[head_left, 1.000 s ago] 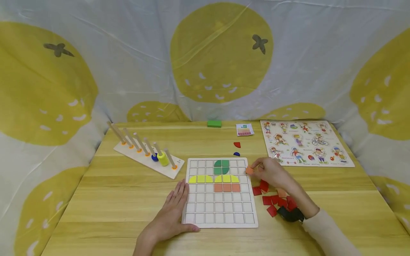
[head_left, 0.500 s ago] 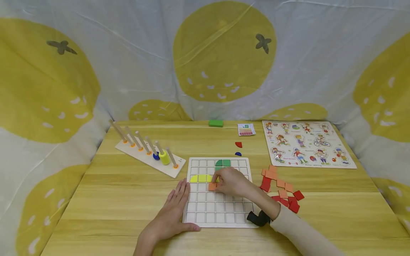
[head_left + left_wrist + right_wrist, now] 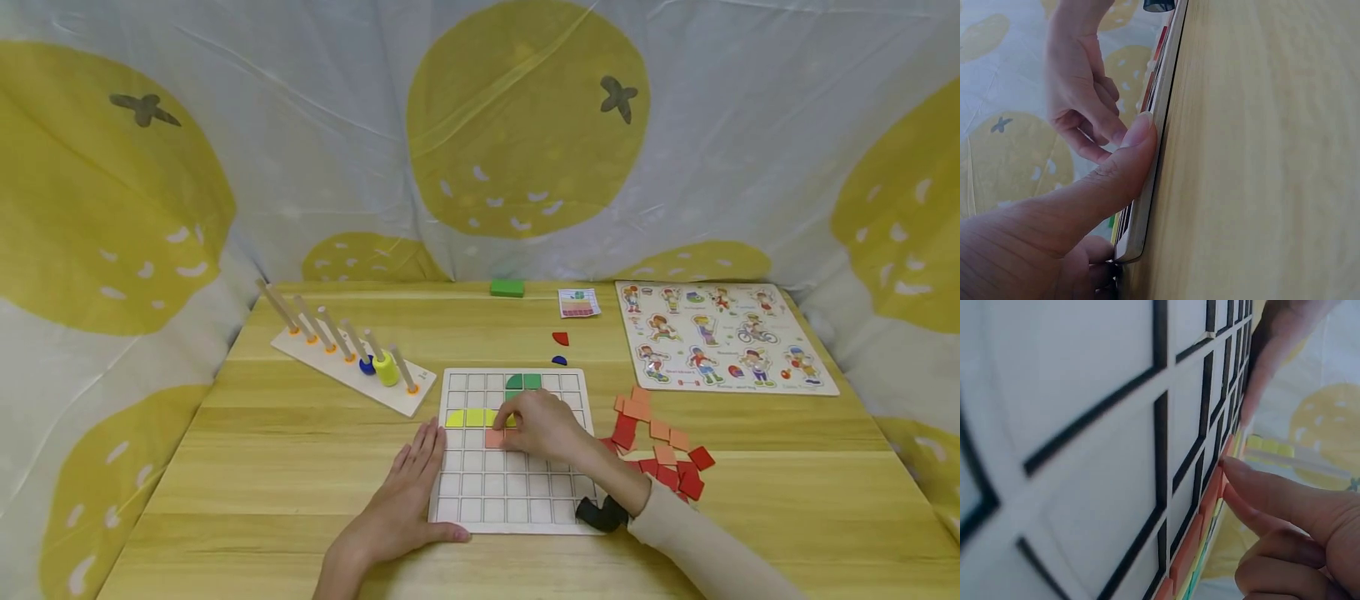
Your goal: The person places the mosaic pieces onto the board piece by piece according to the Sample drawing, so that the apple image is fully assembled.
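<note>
A white grid board (image 3: 525, 528) lies flat on the wooden table. My right hand (image 3: 546, 427) is over it, thumb and index finger pinching an orange square tile (image 3: 493, 438) in a cell under the yellow tiles (image 3: 474, 418). In the right wrist view the fingertips meet at the row of orange tiles (image 3: 1186, 555). Green tiles (image 3: 532, 381) sit near the board's far edge, partly hidden by this hand. My left hand (image 3: 405, 492) rests along the board's left side with straight fingers; its thumb (image 3: 1138, 140) touches the front edge.
Loose red tiles (image 3: 624, 432) and orange tiles (image 3: 660, 430) lie right of the board. A pegged stand (image 3: 352, 371) is at the back left. Behind are a green block (image 3: 507, 288), a small pattern card (image 3: 579, 303), a red piece (image 3: 561, 338), a blue piece (image 3: 559, 361) and a picture puzzle (image 3: 723, 337).
My right hand has carried the orange tile from the board's right edge leftward to the row under the yellow tiles, where it now lies in a cell. My left hand has stayed put.
</note>
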`<action>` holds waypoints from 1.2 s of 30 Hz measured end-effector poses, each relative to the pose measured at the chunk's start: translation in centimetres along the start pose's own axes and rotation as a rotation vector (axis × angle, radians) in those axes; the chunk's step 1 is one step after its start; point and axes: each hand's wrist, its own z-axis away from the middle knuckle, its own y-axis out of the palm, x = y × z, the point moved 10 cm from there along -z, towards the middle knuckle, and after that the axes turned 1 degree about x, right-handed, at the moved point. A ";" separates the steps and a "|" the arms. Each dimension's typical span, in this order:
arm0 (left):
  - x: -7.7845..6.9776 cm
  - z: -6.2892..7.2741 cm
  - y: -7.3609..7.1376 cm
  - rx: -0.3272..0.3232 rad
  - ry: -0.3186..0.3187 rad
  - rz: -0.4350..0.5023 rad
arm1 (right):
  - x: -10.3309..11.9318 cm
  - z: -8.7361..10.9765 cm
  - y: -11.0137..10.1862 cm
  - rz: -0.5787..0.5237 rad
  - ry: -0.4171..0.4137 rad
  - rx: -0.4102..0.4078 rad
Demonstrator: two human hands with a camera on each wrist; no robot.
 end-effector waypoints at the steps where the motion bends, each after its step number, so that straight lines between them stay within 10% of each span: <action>1: 0.0 0.0 0.0 0.000 0.000 -0.001 | 0.0 0.1 -0.1 0.002 0.006 -0.001; 8: -0.2 0.0 -0.1 -0.006 -0.004 -0.002 | -1.5 1.8 -2.7 -0.039 0.043 -0.024; 23: 0.5 0.4 -0.1 -0.005 -0.037 0.030 | -14.1 8.3 -9.9 -0.008 0.263 -0.113; 36: 0.0 0.0 0.0 0.001 -0.005 -0.010 | -11.8 7.3 -8.8 -0.021 0.235 -0.122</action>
